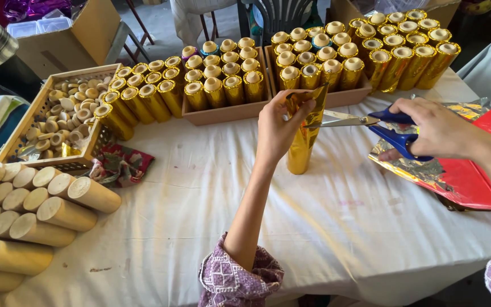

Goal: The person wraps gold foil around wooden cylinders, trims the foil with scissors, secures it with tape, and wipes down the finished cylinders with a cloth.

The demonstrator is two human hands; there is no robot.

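Scissors (pixel 370 122) with blue handles sat in the right hand (pixel 436 129), blades parted and pointed at the top of a gold-foil-wrapped tube (pixel 302 142) that stood upright on the white-clothed worktop (pixel 336 227). The left hand (pixel 277 128) steadied that tube near its upper end, fingers (pixel 291 102) closed around the loose foil that rose above the rim. The right hand's fingers were threaded through the scissor loops and gripped them firmly. By the look of it, the step in hand was trimming the excess foil at the tube's mouth; the next cut would call for the blades to close just at the rim while the tube was held steady. Behind stood wooden trays (pixel 225 113) of finished gold tubes (pixel 217 85); bare cardboard tubes (pixel 35 210) lay stacked at the left, foil sheets (pixel 421 170) at the right.
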